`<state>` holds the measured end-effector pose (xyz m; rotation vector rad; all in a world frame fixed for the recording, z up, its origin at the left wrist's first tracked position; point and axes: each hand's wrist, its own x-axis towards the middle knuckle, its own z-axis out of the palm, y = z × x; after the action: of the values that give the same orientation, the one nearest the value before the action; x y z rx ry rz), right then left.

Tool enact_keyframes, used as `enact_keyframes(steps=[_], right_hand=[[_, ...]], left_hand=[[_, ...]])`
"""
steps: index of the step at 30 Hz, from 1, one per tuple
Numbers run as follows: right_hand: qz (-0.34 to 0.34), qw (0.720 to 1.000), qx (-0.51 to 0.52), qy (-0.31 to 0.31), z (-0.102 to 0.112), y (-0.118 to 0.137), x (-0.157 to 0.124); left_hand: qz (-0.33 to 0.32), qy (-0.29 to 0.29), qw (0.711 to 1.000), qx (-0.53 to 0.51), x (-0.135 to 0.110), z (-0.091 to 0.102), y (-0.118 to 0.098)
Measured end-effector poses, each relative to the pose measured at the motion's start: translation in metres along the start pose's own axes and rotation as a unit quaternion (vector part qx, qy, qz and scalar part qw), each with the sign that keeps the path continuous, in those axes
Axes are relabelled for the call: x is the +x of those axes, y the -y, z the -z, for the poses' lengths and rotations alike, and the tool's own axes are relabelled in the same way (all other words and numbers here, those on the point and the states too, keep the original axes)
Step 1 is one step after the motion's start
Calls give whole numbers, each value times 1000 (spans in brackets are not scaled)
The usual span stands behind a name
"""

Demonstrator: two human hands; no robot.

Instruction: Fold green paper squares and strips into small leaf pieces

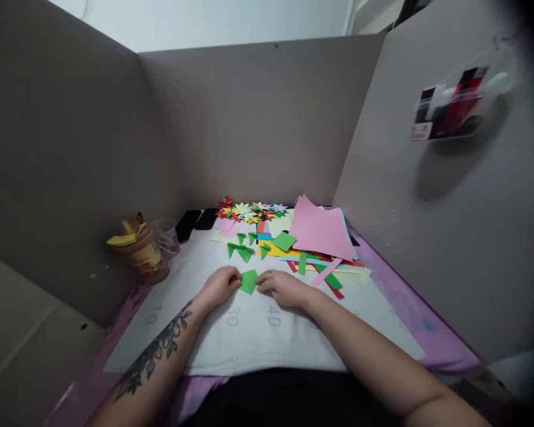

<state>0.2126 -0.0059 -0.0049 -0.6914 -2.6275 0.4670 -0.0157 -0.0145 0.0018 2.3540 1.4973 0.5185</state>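
Observation:
A small green paper piece (249, 281) lies on the white cutting mat (249, 338), partly folded. My left hand (220, 285) pinches its left edge with curled fingers. My right hand (282, 287) pinches its right edge, fingers pressed together. Just beyond the hands lie several small folded green paper triangles (242, 249). A green paper square (284, 241) rests on the coloured sheets behind.
A stack of coloured sheets with a pink sheet (320, 228) on top lies at the back right, with paper strips (324, 273) in front. Several folded paper stars (249, 211) sit at the back. A jar (137, 246) stands left; two black objects (196, 220) lie nearby. Grey partitions enclose the desk.

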Motion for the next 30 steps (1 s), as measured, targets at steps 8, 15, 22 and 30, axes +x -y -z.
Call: enact_keyframes(steps=[8, 15, 22, 30], right_hand=[[41, 998, -49, -11, 2, -3, 1], [53, 994, 4, -97, 2, 0, 1], [-110, 924, 284, -230, 1, 11, 11], [-151, 926, 270, -216, -6, 13, 18]], left_hand=[[-15, -27, 1000, 6, -2, -2, 3], [-14, -67, 997, -33, -4, -4, 4], [29, -117, 948, -294, -7, 1, -17], [44, -7, 890, -453, -11, -11, -34]])
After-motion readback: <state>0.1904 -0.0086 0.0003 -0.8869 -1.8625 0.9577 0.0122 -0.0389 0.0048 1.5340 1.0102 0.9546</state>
